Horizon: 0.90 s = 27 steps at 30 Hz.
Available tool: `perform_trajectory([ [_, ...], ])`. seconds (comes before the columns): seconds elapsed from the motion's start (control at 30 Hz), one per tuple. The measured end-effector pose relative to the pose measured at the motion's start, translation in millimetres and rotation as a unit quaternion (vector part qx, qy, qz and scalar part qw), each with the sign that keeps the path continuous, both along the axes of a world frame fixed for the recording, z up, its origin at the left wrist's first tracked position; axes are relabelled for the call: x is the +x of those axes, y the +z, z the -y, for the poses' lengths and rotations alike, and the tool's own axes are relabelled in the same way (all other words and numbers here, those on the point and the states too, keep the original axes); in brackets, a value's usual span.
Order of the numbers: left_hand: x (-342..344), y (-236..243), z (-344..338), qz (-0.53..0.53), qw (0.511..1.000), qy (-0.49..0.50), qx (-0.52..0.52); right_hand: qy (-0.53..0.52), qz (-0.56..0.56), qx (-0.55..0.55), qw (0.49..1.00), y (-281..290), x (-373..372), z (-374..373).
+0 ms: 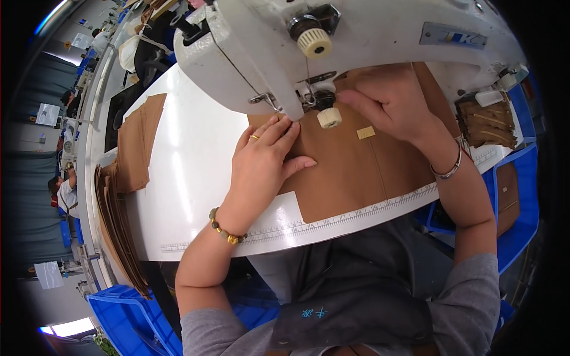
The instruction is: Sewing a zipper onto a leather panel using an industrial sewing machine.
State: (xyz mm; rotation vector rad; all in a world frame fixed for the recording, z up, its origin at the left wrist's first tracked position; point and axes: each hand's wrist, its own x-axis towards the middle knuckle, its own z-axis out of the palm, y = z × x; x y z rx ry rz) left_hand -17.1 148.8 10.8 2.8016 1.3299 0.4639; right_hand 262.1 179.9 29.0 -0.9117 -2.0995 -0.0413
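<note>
A brown fabric piece (pixel 338 178) with a small yellow label (pixel 366 133) and a seam line lies flat on the white sewing table, partly under the sewing machine (pixel 249 53). My left hand (pixel 264 154) rests palm down on the fabric's left part, fingers stretched out, their tips beside the machine's needle end. My right hand (pixel 392 101) is above the fabric on the right of the needle area, close to a cream tension knob (pixel 329 117). Its fingers are curled in and the thumb points left; whatever they may grip is hidden.
Brown fabric pieces (pixel 139 142) lie at the table's left, with a thick stack (pixel 116 231) hanging over that edge. More brown pieces (pixel 487 121) are piled at the right. Blue bins (pixel 133 317) stand lower left and right. A ruler strip (pixel 368 209) runs along the front edge.
</note>
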Motion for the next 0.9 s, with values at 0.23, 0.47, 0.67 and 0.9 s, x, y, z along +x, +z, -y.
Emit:
perform_trajectory([
  [0.23,-2,-7,-2,0.036,0.999,-0.01,0.025,0.057,0.054,0.177,0.981,9,-16,26],
  [0.47,-6,-3,8,0.039,0.999,-0.021,-0.006,0.046,-0.057,-0.036,0.997,10,-97,100],
  [0.67,5,7,60,0.294,0.915,-0.058,-0.269,-0.027,-0.252,-0.044,0.966,31,-155,74],
  [0.9,31,-2,55,0.216,0.965,-0.04,-0.146,0.049,-0.333,-0.017,0.941,29,-154,87],
])
